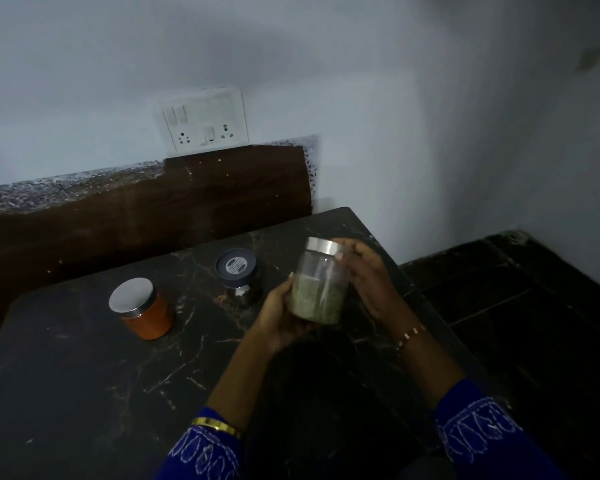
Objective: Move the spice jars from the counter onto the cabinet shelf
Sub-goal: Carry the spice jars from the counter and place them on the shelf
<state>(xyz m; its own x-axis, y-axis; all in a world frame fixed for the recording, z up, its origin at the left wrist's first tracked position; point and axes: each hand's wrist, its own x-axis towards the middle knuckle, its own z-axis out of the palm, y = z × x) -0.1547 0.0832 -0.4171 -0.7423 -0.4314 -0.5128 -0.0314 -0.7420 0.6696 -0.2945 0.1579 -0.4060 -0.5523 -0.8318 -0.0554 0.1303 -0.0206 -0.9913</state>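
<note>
Spice jar with green powder (317, 289), silver lid, lifted above counter at centre right of frame, tilted slightly. Our left hand (280, 315) cups its base, fingers curled round glass; our right hand (366, 271) closed on upper side near lid. Orange jar (146, 311) and dark-lidded jar (238, 277) stand on counter (84, 375), centre left, apart from each other. Counter dark marble with pale veins. Brown backsplash (153, 209) behind; white switchboard (205, 119) on pale wall above. Dark tiled floor (534, 323) at right. Room dim.
</note>
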